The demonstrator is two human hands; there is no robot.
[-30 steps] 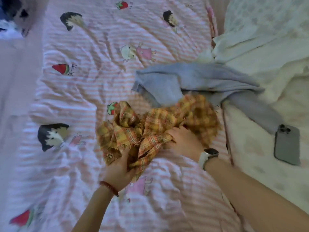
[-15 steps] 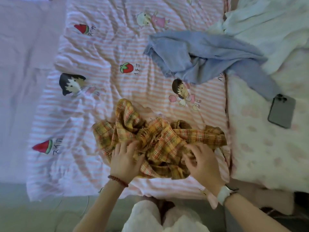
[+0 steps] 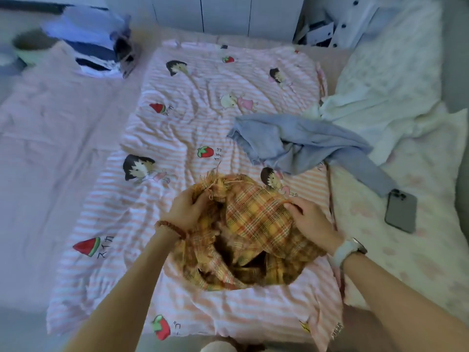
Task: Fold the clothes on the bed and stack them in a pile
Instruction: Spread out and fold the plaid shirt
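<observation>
A crumpled yellow plaid garment [image 3: 253, 224] with frayed edges lies bunched on the pink striped cartoon sheet [image 3: 177, 128] near the bed's front edge. My left hand [image 3: 185, 210] grips its upper left frayed edge. My right hand [image 3: 312, 222], with a white watch on the wrist, pinches the cloth at its right side. A grey-blue garment [image 3: 304, 146] lies unfolded beyond it, to the right. A pile of dark and blue clothes [image 3: 96, 47] sits at the bed's far left corner.
A grey phone [image 3: 401, 210] lies on the white floral bedding [image 3: 396, 97] at the right. A green bowl-like object [image 3: 30, 47] stands at the far left. White cupboard doors [image 3: 225, 13] rise behind the bed. A plain pink sheet [image 3: 50, 148] covers the left side.
Both hands shifted along the plaid garment, from its near edge to its left and right sides, and spread part of it. The view tilted up, showing the whole bed.
</observation>
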